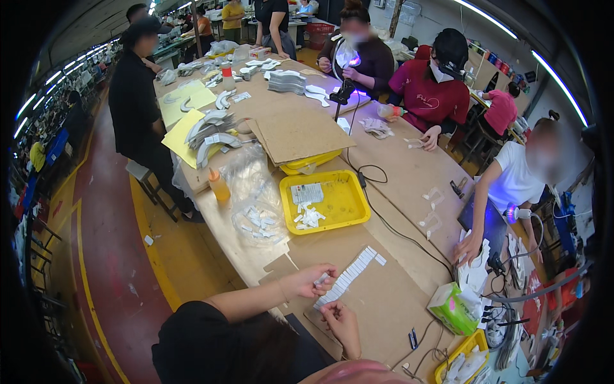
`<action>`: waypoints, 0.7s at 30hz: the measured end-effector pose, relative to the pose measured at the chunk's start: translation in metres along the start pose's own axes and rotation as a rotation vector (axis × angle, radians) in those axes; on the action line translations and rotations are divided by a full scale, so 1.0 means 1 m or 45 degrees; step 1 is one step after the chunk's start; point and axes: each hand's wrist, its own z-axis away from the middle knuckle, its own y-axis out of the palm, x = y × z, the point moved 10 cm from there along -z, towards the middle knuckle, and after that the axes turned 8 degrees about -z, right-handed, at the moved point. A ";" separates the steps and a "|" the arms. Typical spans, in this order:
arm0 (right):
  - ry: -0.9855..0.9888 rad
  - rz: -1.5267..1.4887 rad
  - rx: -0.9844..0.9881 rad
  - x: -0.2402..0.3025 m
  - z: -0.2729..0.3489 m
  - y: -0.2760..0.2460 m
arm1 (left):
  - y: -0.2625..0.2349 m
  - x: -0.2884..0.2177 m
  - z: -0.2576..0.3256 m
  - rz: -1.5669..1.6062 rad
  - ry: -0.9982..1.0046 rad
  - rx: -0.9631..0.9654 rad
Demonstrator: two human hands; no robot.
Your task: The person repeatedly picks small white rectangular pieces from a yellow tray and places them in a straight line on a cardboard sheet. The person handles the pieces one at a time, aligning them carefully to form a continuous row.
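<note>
My left hand (308,281) is closed around a few small whitish pieces (322,278), held just above the board. Below it, my right hand (341,325) has thumb and fingers drawn together at the near end of a row of small white rectangular pieces (348,275). Whatever sits between those fingertips is too small to make out. The row runs diagonally, piece beside piece, across a flat brown cardboard sheet (390,294) on the table.
Beyond the row stands a yellow tray (364,214) with loose white pieces and a label sheet. Left of it are a plastic bag (249,185) and an orange bottle (219,185). A black cable (400,233) crosses the table; a green tissue pack (454,308) lies right. Co-workers line the table.
</note>
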 end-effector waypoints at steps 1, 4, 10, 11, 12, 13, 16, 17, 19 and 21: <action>0.004 -0.018 -0.015 0.000 0.000 -0.001 | 0.000 0.001 -0.001 -0.004 -0.007 -0.003; 0.019 0.076 -0.025 -0.003 0.001 -0.005 | -0.003 0.005 -0.004 -0.039 -0.024 -0.037; 0.044 -0.001 -0.012 -0.012 0.000 -0.008 | -0.002 0.004 -0.006 -0.213 0.089 -0.098; 0.002 -0.012 -0.018 -0.010 -0.001 -0.009 | 0.000 0.003 -0.005 -0.268 0.114 -0.093; -0.014 -0.019 -0.027 -0.009 -0.001 -0.010 | 0.001 0.001 -0.003 -0.327 0.132 -0.102; -0.035 -0.028 -0.035 -0.007 -0.002 -0.011 | 0.002 -0.002 -0.001 -0.399 0.161 -0.117; -0.006 -0.018 -0.072 -0.009 -0.003 -0.016 | 0.008 -0.004 0.003 -0.582 0.189 -0.126; -0.038 -0.048 -0.087 -0.006 -0.004 -0.018 | 0.011 -0.005 0.004 -0.625 0.202 -0.132; -0.050 -0.091 -0.130 -0.006 -0.004 -0.021 | 0.011 -0.002 0.004 -0.729 0.176 -0.196; -0.072 -0.119 -0.212 -0.006 -0.005 -0.027 | 0.013 0.000 0.002 -0.790 0.170 -0.197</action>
